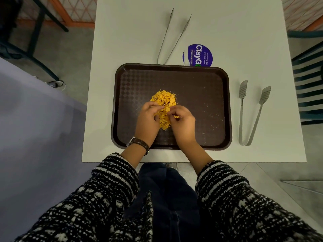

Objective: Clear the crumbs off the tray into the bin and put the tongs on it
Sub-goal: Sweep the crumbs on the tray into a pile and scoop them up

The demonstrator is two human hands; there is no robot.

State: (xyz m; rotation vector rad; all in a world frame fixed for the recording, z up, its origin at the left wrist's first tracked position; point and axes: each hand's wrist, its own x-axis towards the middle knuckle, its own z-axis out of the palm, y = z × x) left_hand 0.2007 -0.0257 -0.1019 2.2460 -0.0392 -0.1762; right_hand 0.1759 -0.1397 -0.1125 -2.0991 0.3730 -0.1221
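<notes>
- The bench (132, 41) is a white top that carries every item; the person stands at its near edge, so all of them lie within reach.
- The tray (206, 81) lies flat at the centre of the bench, directly in front of the person. This position lets both hands work over it at once.
- The slotted tongs (251, 112) lie on the bench just beside the tray's right rim, apart from it. The plain tongs (172, 37) lie beyond the far rim, their bend close to it. Neither pair is on the tray, probably because its surface must be cleared first.
- A round purple sticker (200, 55) is partly hidden under the far rim.
- The crumbs (163, 98) form one yellow heap left of the tray's centre; fine specks remain scattered to the right. Heaping makes one lift or tip possible.
- The left hand (147, 121) and the right hand (183, 123) are curled inward against the heap's two sides, cupping crumbs between them.
- No bin is in view.
</notes>
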